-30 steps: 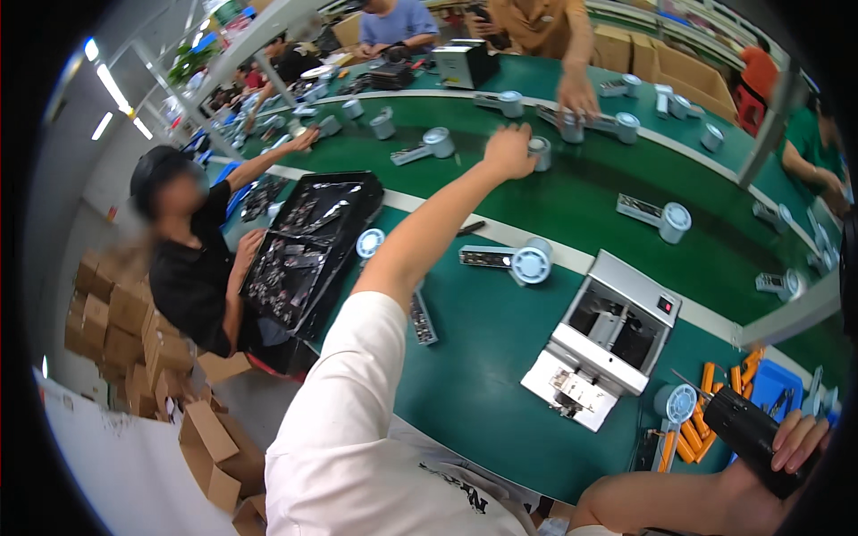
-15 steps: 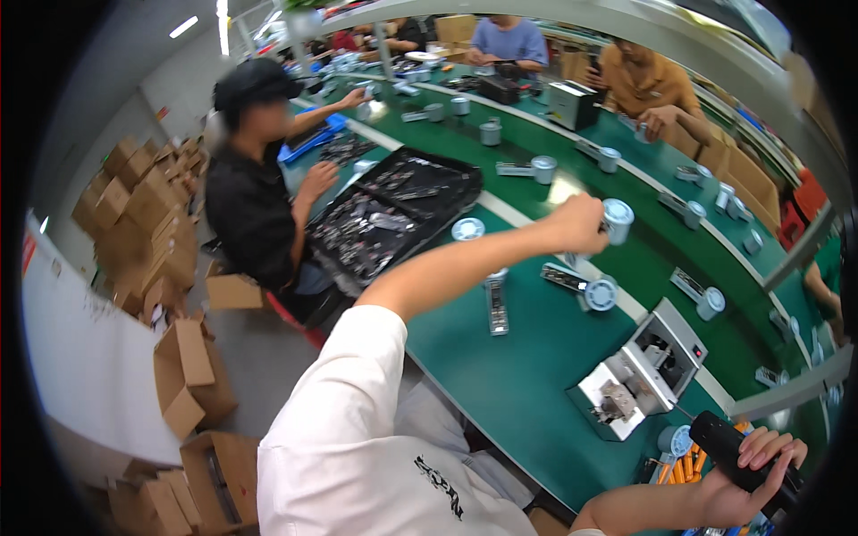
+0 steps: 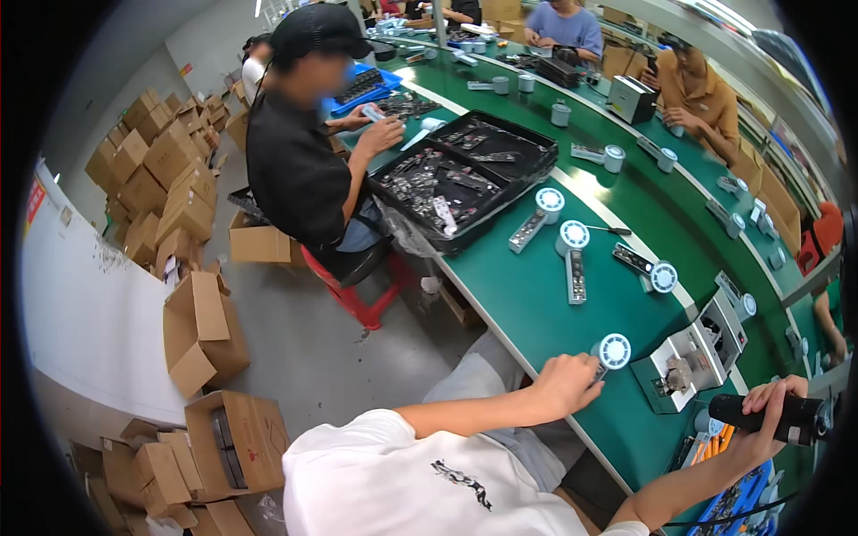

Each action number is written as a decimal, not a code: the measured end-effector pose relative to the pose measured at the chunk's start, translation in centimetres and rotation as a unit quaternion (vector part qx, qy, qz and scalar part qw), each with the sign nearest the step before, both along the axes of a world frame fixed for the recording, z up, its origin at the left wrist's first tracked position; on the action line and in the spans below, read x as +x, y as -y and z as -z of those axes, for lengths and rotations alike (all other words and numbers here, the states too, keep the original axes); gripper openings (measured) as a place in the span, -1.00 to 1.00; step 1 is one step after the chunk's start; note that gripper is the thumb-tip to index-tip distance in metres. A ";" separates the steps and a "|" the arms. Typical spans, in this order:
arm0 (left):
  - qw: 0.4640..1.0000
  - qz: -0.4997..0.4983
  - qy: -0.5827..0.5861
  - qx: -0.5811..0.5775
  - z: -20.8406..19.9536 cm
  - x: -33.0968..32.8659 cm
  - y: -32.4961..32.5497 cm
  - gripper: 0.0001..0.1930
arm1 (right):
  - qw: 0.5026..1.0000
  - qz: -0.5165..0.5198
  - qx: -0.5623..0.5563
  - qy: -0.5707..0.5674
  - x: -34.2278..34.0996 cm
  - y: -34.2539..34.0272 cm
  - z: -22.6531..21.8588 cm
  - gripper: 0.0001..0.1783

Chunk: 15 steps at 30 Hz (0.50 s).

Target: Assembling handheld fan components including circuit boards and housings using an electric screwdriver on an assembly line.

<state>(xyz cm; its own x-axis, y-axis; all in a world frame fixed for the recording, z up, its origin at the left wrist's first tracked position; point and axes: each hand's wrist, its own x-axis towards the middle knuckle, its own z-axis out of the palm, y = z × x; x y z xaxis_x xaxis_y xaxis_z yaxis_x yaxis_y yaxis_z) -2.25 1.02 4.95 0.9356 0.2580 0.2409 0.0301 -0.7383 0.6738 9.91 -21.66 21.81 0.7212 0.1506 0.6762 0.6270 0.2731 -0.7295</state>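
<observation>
My left hand (image 3: pixel 569 386) grips a light-blue device with a round vented head (image 3: pixel 613 351) by its handle, over the table's near edge. Its handle is mostly hidden under my fingers. At the right, my right hand (image 3: pixel 776 409) is wrapped round a black electric screwdriver (image 3: pixel 746 413), held level. Between the two hands stands a grey-white screw feeder (image 3: pixel 684 368). Beyond my left hand lie several similar devices: one (image 3: pixel 573 239) with its handle toward me, another (image 3: pixel 549 205) behind it, and a third (image 3: pixel 661 277) nearer the feeder. Circuit parts show in their open handles.
A black tray of small parts (image 3: pixel 465 179) sits at left, beside a seated co-worker (image 3: pixel 308 134). A small screwdriver (image 3: pixel 612 230) lies behind the devices. The green conveyor (image 3: pixel 643 192) carries more of them. Below my right hand is a blue bin (image 3: pixel 737 500). Cardboard boxes (image 3: pixel 210 330) stand on the floor.
My left hand has come back from over the conveyor to the near table edge with a light-blue device. My right hand still holds the screwdriver. The view has shifted; the co-worker's hands are closer together.
</observation>
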 end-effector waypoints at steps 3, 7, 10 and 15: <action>0.997 0.020 -0.072 -0.014 -1.1 -1.3 -0.1 -0.58 | 0.999 0.040 0.009 -0.023 -0.7 -0.7 -0.1 -0.86; 0.983 0.101 0.156 0.007 -0.3 -2.7 -1.4 -0.42 | 0.997 -0.011 0.048 -0.052 1.0 2.8 1.0 -0.83; 0.958 0.218 0.178 0.048 0.4 -2.8 -3.2 -0.47 | 0.983 -0.114 0.093 -0.112 2.5 2.1 -0.2 -0.86; 0.947 0.247 0.185 0.089 3.3 -1.6 -3.9 -0.34 | 0.982 -0.019 0.130 -0.137 2.8 -1.9 -1.9 -0.85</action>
